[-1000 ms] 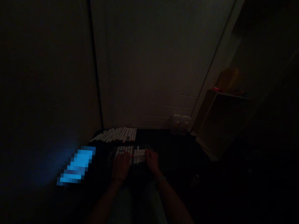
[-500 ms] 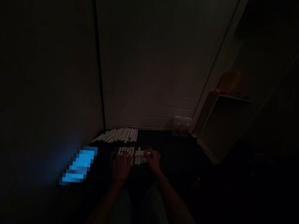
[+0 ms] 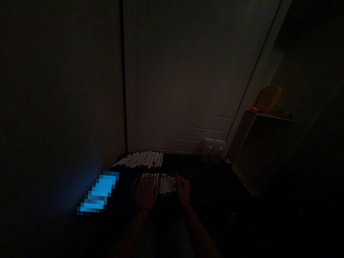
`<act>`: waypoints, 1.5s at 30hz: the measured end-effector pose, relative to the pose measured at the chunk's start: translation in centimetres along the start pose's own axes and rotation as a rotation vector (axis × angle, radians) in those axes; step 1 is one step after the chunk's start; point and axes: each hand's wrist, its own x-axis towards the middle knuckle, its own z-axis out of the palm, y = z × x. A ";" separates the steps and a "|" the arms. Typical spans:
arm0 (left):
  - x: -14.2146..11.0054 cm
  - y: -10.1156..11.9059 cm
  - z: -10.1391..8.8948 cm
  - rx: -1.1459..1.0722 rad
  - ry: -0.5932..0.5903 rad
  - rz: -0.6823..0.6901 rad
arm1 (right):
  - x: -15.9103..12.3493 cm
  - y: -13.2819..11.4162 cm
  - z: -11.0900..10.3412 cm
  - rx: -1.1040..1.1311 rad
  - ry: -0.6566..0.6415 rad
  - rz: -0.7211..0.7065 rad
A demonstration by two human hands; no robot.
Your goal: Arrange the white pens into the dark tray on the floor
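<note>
In the dim head view, a shallow clear case point(image 3: 170, 193) sits on the dark table in front of me, with a row of white markers point(image 3: 162, 185) in it. My left hand point(image 3: 147, 190) lies over the left part of the row, palm down with its fingers stretched out. At the case's right side, my right hand point(image 3: 183, 189) pinches the end of a white marker point(image 3: 171, 177), which lies nearly level over the case and points left. The fingertips are hard to make out in the dark.
Behind the case, many loose white markers point(image 3: 143, 159) lie fanned out. Two clear containers point(image 3: 213, 151) with labels stand against the wall at the back right. A bright blue blurred screen point(image 3: 99, 193) is at the left. A cabinet point(image 3: 259, 141) stands on the right.
My left hand has spread flatter over the row of markers. The marker in my right hand has shifted away from my left fingers. The view has tilted slightly.
</note>
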 end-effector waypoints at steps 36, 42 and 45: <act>0.0 0.5 -1.1 0.060 -0.014 -0.036 | -0.5 -0.4 -0.1 0.191 -0.153 -0.123; 0.1 0.4 -1.2 0.057 -0.023 -0.013 | -0.4 -0.5 0.0 0.271 -0.226 -0.112; 0.0 0.3 -1.1 0.069 -0.020 0.017 | -0.3 -0.5 -0.1 0.280 -0.242 -0.116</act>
